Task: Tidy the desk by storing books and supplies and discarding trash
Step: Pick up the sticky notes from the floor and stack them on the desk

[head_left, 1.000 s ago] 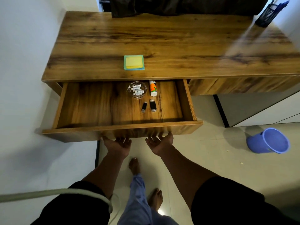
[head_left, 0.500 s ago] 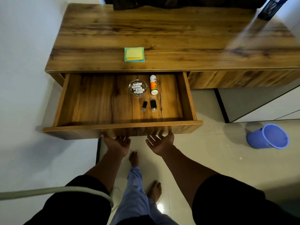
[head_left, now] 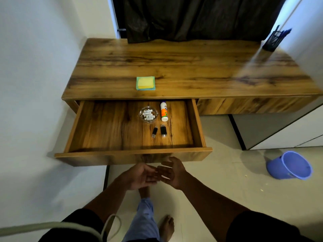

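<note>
both palms up, fingers loosely spread, holding nothing; left hand (head_left: 139, 175) and right hand (head_left: 172, 171) fingertips overlap just below the open drawer (head_left: 132, 153) front. sticky notes (head_left: 145, 83) on desk (head_left: 192, 67), well beyond.

1. Print is seen on the orange-and-white glue bottle (head_left: 164, 111) in the open drawer (head_left: 108, 126), but no word can be read.
2. No other legible text is found.
</note>
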Demonstrator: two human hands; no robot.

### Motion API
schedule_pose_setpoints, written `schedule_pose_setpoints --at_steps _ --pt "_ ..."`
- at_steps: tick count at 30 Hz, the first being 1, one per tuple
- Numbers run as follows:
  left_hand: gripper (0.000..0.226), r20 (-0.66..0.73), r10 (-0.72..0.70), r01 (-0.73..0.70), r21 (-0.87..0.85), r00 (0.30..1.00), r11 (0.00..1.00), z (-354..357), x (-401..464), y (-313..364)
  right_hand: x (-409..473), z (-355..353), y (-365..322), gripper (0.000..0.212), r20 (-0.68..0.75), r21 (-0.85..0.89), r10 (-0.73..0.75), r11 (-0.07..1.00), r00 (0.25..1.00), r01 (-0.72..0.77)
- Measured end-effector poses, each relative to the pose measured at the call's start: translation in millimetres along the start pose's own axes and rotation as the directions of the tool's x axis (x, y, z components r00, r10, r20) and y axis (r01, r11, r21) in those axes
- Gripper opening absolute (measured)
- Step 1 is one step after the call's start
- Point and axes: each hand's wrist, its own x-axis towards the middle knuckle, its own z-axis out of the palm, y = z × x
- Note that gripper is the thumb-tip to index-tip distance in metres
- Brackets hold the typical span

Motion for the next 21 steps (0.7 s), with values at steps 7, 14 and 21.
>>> schedule_pose_setpoints --at_steps 7,14,21 --pt "0.042 0.093 -0.181 0.107 0.52 0.979 0.847 5 -38 105 -32 18 -93 0.044 0.197 -0.78 0.24 0.625 0.951 0.004" --pt "0.031 -0.212 0.211 -0.071 0.522 0.954 0.85 6 -46 204 -54 85 -194 0.041 0.203 -0.878 0.05 0.451 0.978 0.16" --pt "0.026 -0.458 0.536 -0.301 0.491 0.709 0.818 -20 -10 279 -13 128 -262 0.021 0.122 -0.805 -0.444 0.478 0.887 0.35"
